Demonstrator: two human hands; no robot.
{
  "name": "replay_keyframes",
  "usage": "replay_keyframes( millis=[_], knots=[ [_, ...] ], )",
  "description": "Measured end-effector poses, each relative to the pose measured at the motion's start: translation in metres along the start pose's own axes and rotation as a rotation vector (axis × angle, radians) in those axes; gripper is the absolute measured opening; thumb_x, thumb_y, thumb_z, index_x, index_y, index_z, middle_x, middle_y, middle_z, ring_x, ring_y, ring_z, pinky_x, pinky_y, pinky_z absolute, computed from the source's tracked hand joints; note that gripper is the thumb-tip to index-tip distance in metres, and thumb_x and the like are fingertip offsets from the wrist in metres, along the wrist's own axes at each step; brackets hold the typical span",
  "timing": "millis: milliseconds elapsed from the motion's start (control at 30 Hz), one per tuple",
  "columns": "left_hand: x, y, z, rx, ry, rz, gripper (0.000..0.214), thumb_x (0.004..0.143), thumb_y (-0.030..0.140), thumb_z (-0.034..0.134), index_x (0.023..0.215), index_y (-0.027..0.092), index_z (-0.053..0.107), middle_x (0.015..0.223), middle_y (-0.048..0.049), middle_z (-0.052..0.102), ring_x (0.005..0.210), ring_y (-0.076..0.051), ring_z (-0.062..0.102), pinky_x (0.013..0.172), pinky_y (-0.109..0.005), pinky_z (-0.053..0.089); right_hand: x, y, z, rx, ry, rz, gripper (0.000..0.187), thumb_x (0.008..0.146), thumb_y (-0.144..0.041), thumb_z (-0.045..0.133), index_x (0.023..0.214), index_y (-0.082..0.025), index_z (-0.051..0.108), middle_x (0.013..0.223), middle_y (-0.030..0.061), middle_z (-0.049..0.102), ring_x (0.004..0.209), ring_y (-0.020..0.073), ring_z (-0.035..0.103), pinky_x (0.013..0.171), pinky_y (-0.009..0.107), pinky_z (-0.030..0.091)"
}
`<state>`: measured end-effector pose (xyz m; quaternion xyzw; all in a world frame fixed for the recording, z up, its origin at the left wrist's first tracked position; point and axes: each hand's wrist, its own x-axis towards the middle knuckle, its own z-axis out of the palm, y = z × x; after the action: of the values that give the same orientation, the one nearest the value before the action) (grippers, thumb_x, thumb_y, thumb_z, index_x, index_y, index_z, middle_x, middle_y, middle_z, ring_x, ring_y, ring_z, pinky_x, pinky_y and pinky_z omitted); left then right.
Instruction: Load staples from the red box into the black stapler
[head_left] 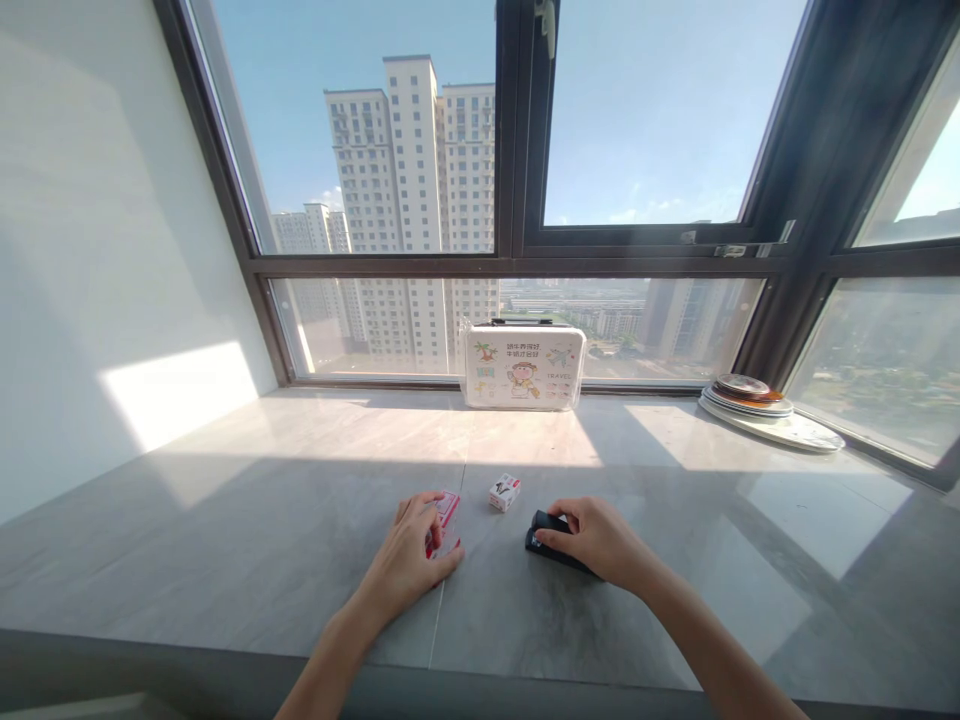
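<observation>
My left hand (409,562) rests on the grey stone sill (225,540) with its fingers curled round a small red and white box (448,517) that stands on edge. My right hand (596,540) lies over a black stapler-like object (547,540), fingers wrapped on its top. Between the two hands, a little farther back, sits a small white and red box (504,492), touched by neither hand.
A white case with cartoon prints (523,367) stands against the window at the back centre. A stack of plates (765,412) lies at the back right. A white wall (90,250) closes the left side; dark window frames run behind.
</observation>
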<state>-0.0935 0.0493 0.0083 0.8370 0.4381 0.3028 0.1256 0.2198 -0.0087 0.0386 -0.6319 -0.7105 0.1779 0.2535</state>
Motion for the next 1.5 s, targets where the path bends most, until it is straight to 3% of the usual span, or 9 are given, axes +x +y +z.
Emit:
replay_keyframes(
  millis=[167,300,467,567,733,867,1000,1267,1500],
  knots=[
    [0.000,-0.004,0.006,-0.090,-0.076,-0.023,0.053,0.087,0.036,0.062,0.136,0.022,0.048,0.150,-0.0108,0.048,0.136,-0.026,0.047,0.113,-0.043,0.038,-0.003,-0.002,-0.002,-0.006,0.017,0.001,0.036,0.082,-0.055,0.068,0.084,-0.020,0.073,0.057,-0.0035,0.050,0.055,0.0125,0.046,0.053,0.026,0.020],
    [-0.001,0.006,0.019,0.033,-0.055,0.013,0.063,0.095,0.038,0.051,0.153,0.022,0.033,0.156,-0.0116,0.041,0.145,-0.027,0.036,0.119,-0.047,0.030,-0.006,-0.006,-0.004,-0.035,0.013,-0.016,0.028,0.084,-0.047,0.065,0.079,-0.020,0.071,0.058,-0.0026,0.052,0.054,0.0122,0.046,0.052,0.027,0.020],
    [0.016,0.020,0.039,0.094,-0.043,0.063,0.071,0.096,0.037,0.049,0.158,0.020,0.021,0.159,-0.0137,0.034,0.148,-0.029,0.031,0.121,-0.048,0.025,-0.012,-0.007,-0.005,-0.072,0.032,-0.012,0.023,0.084,-0.039,0.062,0.075,-0.019,0.069,0.057,-0.0024,0.052,0.053,0.0119,0.045,0.051,0.027,0.020],
    [0.034,0.029,0.043,0.065,-0.076,0.115,0.075,0.094,0.035,0.052,0.160,0.022,0.018,0.152,-0.0132,0.043,0.144,-0.028,0.036,0.119,-0.047,0.028,-0.017,-0.003,-0.007,-0.064,0.044,0.013,0.030,0.085,-0.046,0.061,0.073,-0.019,0.067,0.055,-0.0025,0.050,0.052,0.0119,0.043,0.050,0.028,0.019],
    [0.052,0.046,0.047,-0.001,-0.130,0.158,0.054,0.096,0.035,0.048,0.149,0.029,0.041,0.140,-0.0085,0.050,0.136,-0.025,0.045,0.113,-0.043,0.037,-0.030,0.014,-0.006,0.050,0.060,0.126,0.051,0.087,-0.062,0.056,0.064,-0.017,0.060,0.051,-0.0027,0.041,0.049,0.0111,0.038,0.048,0.027,0.018],
    [0.041,0.057,0.056,-0.018,-0.091,0.113,0.042,0.098,0.035,0.046,0.139,0.026,0.050,0.140,-0.0089,0.050,0.135,-0.025,0.045,0.110,-0.043,0.041,-0.033,0.017,0.014,0.373,0.071,0.179,0.057,0.088,-0.071,0.051,0.074,-0.017,0.063,0.054,-0.0020,0.044,0.050,0.0119,0.041,0.046,0.023,0.026],
    [0.013,0.061,0.061,0.027,-0.017,0.050,0.037,0.102,0.034,0.039,0.136,0.026,0.050,0.142,-0.0106,0.049,0.137,-0.028,0.043,0.108,-0.046,0.044,-0.023,-0.009,0.050,0.677,-0.002,0.201,0.057,0.089,-0.071,0.048,0.103,-0.019,0.065,0.055,-0.0033,0.049,0.044,0.0129,0.046,0.041,0.022,0.036],
    [-0.021,0.006,0.018,0.050,0.091,-0.047,0.038,0.102,0.026,0.032,0.135,0.026,0.051,0.134,-0.0092,0.054,0.129,-0.027,0.050,0.107,-0.048,0.045,0.014,-0.090,0.115,0.828,-0.138,0.043,0.045,0.096,-0.051,0.045,0.124,-0.018,0.057,0.062,-0.0026,0.056,0.049,0.0144,0.054,0.048,0.026,0.047],
    [-0.028,-0.025,-0.010,0.023,0.062,-0.077,0.041,0.100,0.021,0.030,0.135,0.027,0.050,0.143,-0.0067,0.050,0.137,-0.025,0.045,0.114,-0.048,0.040,0.016,-0.116,0.128,0.719,-0.110,-0.092,0.040,0.072,-0.023,0.071,0.112,-0.019,0.062,0.075,-0.0026,0.057,0.065,0.0139,0.051,0.056,0.023,0.039]
  ],
)
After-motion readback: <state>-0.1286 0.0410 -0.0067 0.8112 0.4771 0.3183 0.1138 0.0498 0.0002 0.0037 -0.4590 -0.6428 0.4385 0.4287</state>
